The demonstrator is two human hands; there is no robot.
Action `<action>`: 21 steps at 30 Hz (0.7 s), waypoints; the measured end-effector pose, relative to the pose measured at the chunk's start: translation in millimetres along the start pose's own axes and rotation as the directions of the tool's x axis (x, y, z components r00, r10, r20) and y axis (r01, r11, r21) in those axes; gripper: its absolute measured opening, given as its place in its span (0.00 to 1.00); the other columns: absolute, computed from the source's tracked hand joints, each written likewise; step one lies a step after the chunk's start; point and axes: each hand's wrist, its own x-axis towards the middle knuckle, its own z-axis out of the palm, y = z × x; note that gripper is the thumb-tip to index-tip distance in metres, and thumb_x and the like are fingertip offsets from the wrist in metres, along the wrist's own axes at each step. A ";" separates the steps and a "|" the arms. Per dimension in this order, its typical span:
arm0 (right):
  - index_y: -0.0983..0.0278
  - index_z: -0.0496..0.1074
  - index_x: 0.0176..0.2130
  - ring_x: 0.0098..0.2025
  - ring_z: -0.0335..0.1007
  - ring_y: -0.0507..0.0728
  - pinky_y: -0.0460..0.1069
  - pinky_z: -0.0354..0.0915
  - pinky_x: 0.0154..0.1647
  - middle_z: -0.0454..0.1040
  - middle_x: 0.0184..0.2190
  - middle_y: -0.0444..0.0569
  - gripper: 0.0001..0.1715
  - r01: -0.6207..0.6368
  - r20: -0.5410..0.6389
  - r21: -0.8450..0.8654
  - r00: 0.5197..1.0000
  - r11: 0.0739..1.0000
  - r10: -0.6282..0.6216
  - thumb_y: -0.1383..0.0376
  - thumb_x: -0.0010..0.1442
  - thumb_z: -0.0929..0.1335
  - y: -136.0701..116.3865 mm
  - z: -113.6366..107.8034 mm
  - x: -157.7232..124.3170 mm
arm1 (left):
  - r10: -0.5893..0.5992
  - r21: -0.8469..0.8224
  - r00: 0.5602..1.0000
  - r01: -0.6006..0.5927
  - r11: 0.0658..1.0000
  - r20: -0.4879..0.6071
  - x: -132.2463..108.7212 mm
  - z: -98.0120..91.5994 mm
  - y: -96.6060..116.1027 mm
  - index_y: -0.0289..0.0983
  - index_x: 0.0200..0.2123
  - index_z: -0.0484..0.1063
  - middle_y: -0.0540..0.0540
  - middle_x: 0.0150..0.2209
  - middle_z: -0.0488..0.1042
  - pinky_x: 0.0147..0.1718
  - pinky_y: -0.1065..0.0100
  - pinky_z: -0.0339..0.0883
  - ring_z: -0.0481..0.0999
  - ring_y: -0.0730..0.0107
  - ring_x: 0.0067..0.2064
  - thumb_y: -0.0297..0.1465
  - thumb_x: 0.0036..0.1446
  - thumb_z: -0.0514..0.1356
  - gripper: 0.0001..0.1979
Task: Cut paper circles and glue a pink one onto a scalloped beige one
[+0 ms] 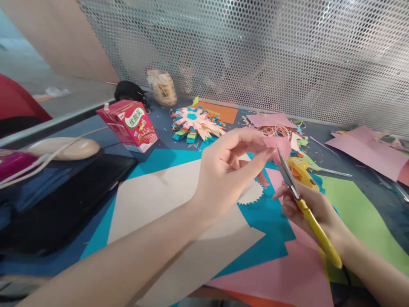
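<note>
My left hand (226, 170) pinches a small piece of pink paper (283, 147) between thumb and fingers, raised over the table. My right hand (315, 209) grips yellow-handled scissors (300, 204), their blades pointing up and left to the pink piece's lower edge. Beneath my hands lie large sheets: a cream sheet (153, 209), a blue sheet (265, 243) and a pink sheet (275, 281). Part of a white scalloped paper shape (254, 195) shows below my left hand. A yellow glue gun (302, 170) lies behind my right hand.
Layered paper flowers (193, 121) stand at the back, beside an orange sheet (223, 111). On the left are a red drink carton (136, 125), a black flat device (70, 200) and a cable. Green paper (361, 213) and pink sheets lie right. A perforated metal panel (255, 51) borders the back.
</note>
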 end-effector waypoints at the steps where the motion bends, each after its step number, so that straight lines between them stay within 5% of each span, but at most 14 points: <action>1: 0.60 0.55 0.26 0.24 0.52 0.50 0.46 0.55 0.24 0.53 0.24 0.39 0.21 -0.004 0.023 0.014 1.000 1.000 0.004 0.48 0.59 0.63 0.5 -0.1 -0.2 | 0.000 0.003 1.000 0.000 1.000 -0.005 -0.1 0.1 0.0 0.38 0.31 0.72 0.47 0.32 0.76 0.20 0.74 0.73 0.79 0.66 0.37 0.24 0.54 0.63 0.04; 17: 0.61 0.66 0.32 0.25 0.51 0.51 0.48 0.53 0.25 0.56 0.22 0.40 0.16 -0.045 0.027 0.004 0.999 0.999 0.045 0.51 0.56 0.65 -9.4 -2.6 0.5 | -0.050 -0.008 0.998 0.050 0.999 -0.036 1.2 1.7 1.4 0.36 0.30 0.72 0.47 0.30 0.74 0.17 0.73 0.75 0.79 0.64 0.35 0.24 0.51 0.63 0.03; 21: 0.61 0.68 0.33 0.25 0.52 0.51 0.47 0.54 0.24 0.59 0.24 0.41 0.16 -0.048 0.003 0.016 0.999 0.999 0.048 0.51 0.57 0.65 -5.0 -1.6 -0.2 | -0.095 0.010 0.993 0.096 0.995 -0.068 1.0 2.0 0.2 0.35 0.30 0.72 0.49 0.29 0.75 0.16 0.73 0.75 0.77 0.71 0.27 0.26 0.49 0.65 0.05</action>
